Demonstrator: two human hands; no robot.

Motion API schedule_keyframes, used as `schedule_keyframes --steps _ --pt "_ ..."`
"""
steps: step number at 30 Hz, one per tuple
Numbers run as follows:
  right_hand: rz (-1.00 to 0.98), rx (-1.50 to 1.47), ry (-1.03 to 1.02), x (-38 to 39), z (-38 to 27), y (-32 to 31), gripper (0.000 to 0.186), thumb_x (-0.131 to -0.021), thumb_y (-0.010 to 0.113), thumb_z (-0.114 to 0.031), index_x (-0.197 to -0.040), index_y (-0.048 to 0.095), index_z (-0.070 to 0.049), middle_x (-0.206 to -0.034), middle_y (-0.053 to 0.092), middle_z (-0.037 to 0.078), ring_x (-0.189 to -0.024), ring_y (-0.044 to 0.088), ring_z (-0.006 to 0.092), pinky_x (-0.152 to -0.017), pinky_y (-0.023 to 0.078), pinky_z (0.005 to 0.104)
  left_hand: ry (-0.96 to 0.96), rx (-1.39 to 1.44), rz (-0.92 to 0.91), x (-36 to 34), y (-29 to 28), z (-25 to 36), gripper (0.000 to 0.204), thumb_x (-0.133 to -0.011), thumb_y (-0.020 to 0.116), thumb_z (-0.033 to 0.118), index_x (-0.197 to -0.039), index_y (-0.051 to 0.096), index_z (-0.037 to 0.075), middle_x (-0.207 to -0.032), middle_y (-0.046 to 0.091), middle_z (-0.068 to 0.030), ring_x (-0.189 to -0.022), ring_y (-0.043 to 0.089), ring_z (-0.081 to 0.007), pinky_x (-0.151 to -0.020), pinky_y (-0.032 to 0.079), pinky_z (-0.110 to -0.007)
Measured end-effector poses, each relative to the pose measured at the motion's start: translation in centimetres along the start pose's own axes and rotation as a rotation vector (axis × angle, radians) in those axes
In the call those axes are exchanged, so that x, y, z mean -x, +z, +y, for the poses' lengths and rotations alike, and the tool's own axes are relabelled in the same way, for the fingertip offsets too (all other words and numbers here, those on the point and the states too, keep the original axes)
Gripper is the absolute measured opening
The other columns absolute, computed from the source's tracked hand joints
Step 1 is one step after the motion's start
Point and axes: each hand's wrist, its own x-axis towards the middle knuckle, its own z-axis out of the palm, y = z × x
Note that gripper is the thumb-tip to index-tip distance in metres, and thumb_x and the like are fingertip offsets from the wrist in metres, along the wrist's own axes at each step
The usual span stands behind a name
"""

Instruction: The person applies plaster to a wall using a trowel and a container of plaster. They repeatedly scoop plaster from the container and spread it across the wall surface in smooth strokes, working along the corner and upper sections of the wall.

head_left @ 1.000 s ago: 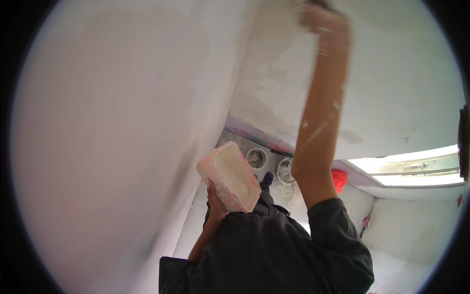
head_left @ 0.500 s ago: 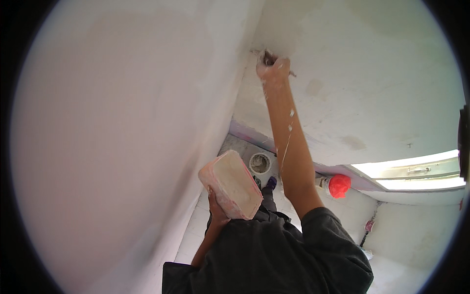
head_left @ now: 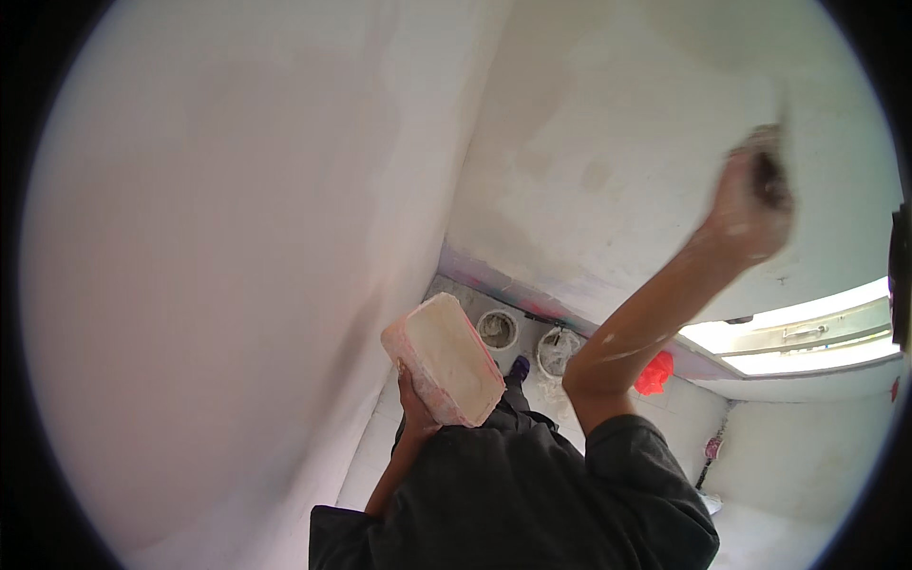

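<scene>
Seen from above, a person in a dark grey short-sleeved shirt (head_left: pixel 513 494) stands close to a corner. Near the body, the left hand (head_left: pixel 415 404) grasps a pinkish-white, smeared, rectangular plastic tub (head_left: pixel 418 375) by its left side. The smooth off-white paste (head_left: pixel 451 347) inside looks plentiful, so a good share seems left.

Farther out, the right hand (head_left: pixel 760 195), marked with white, is raised in front of the off-white facing wall (head_left: pixel 589 218), its fingers curled, apparently around a small dark object (head_left: pixel 769 182). The pale pinkish left-hand wall (head_left: pixel 237 237) looks fairly even, with faint cloudy areas. The facing wall is blotchy with beige-grey patches, and lilac and pink show along its foot; by that unevenness, work there seems only partway along.

Farthest down, on the pale floor (head_left: pixel 361 470), are a round white bucket (head_left: pixel 479 332) with greyish contents, a second white bucket (head_left: pixel 540 356) with whitish, film-like material, and a bright red bag-like item (head_left: pixel 655 373).

Motion blur hides the right hand's exact grip, and whether the thin streak above it is a blade cannot be told. The left fingertips are out of sight, the right elbow covers part of the second bucket, glare washes out the low window (head_left: pixel 812 332), and black corners crop the view.
</scene>
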Motion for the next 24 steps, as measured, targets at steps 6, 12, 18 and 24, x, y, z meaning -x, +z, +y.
schedule_keyframes --steps 6,12,18,24 --pt "-0.701 1.075 -0.571 2.5 7.6 -8.0 0.042 -0.075 0.048 0.005 -0.115 0.054 -0.002 -0.108 0.056 0.017 -0.098 0.051 0.0313 -0.084 0.043 0.0421 0.048 0.007 -0.037 -0.6 -0.6 0.3 0.067 -0.090 0.038 0.053 -0.137 0.029 0.006 -0.129 0.045 -0.0160 -0.116 0.048 -0.0309 -0.097 0.041 -0.044" --pt "-0.861 1.123 -0.509 3.7 13.9 -9.6 0.055 -0.072 0.044 0.009 -0.124 0.054 -0.005 -0.113 0.057 0.016 -0.092 0.055 0.0294 -0.093 0.040 0.0369 0.068 0.007 0.034 -0.6 -2.4 -0.2 0.065 -0.091 0.038 0.053 -0.136 0.031 0.007 -0.129 0.046 -0.0150 -0.116 0.048 -0.0300 -0.097 0.040 -0.044" --pt "-0.693 1.019 -0.332 5.9 18.0 -12.5 0.056 -0.069 0.042 0.012 -0.122 0.054 -0.003 -0.106 0.060 0.016 -0.091 0.057 0.0267 -0.089 0.042 0.0340 0.113 0.074 0.117 0.5 -7.1 -2.3 0.063 -0.091 0.037 0.053 -0.135 0.032 0.008 -0.129 0.046 -0.0141 -0.115 0.047 -0.0293 -0.098 0.040 -0.044" --pt "-0.668 1.021 -0.179 4.5 14.9 -11.9 0.050 -0.071 0.042 0.012 -0.119 0.053 0.001 -0.106 0.057 0.014 -0.093 0.058 0.0224 -0.080 0.046 0.0313 0.209 -0.160 0.266 1.9 -3.6 -0.6 0.062 -0.091 0.037 0.053 -0.134 0.033 0.008 -0.128 0.046 -0.0132 -0.114 0.048 -0.0287 -0.097 0.041 -0.044"
